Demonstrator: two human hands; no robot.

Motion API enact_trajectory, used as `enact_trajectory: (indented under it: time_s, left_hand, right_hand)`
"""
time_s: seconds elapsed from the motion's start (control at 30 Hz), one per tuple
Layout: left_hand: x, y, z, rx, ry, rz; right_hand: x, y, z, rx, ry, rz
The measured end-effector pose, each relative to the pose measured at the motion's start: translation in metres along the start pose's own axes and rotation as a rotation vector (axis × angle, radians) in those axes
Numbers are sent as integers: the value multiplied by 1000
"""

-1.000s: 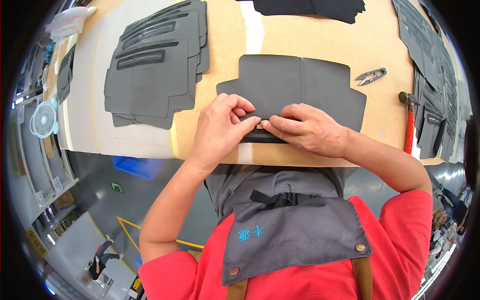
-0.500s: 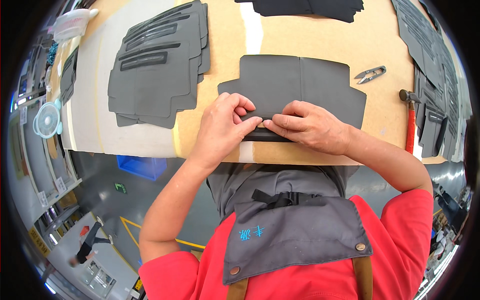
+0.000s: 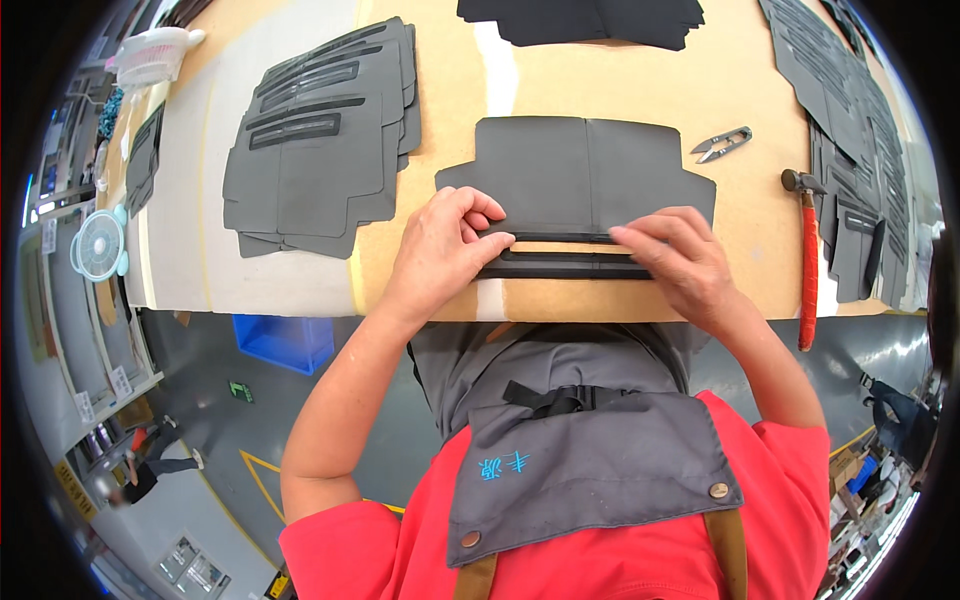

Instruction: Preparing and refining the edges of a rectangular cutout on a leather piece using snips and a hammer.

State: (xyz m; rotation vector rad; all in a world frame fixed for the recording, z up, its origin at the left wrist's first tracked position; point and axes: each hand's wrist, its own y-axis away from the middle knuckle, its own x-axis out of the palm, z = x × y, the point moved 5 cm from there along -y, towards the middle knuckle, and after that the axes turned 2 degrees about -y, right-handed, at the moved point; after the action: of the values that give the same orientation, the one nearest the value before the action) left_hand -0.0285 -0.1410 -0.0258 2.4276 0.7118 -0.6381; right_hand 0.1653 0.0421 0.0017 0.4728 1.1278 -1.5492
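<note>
My left hand (image 3: 435, 250) is curled at the centre of the frame, thumb and forefinger slightly apart, the thumb tip at the left end of a thin black strip (image 3: 560, 237). My right hand (image 3: 690, 265) is bent, its fingertips drawn close together at the strip's right end. I cannot tell whether either hand is actually pinching it.

The strip's long axis runs left to right, along the upper side of a narrow slot in the grey panel (image 3: 535, 170). That panel lies flat in the middle of the frame, its long axis also left to right: the slotted edge points down toward me, the narrower part points up, with stepped corners on both sides and a crease running up its middle.

Beyond it, to the upper right, thread snips (image 3: 724, 145) lie on the tan table (image 3: 440, 80), tips to the lower left. Farther right is a hammer (image 3: 808, 260), head up, red handle pointing down the frame. A fanned stack of grey panels (image 3: 310, 190) lies at upper left, more slotted panels (image 3: 860, 130) along the right, and black panels (image 3: 585, 20) at the top edge.
</note>
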Motion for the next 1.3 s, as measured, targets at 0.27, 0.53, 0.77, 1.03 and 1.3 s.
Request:
enact_trajectory:
  time_s: [0.27, 0.53, 0.77, 1.03, 1.3]
  left_hand:
    - [-1, 3, 7, 13, 21, -17]
    - [7, 18, 17, -48, 239, -102]
    - [1, 55, 6, 121, 87, -383]
    - [19, 80, 25, 567, -357, -449]
    - [23, 90, 33, 636, -418, -461]
  right_hand:
    - [-92, 93, -53, 588, 606, -335]
    - [-125, 201, -135, 1147, 371, -318]
    - [-104, 122, -52, 883, 178, -337]
    - [-26, -10, 63, 199, -65, -201]
    - [19, -27, 54, 174, 92, 44]
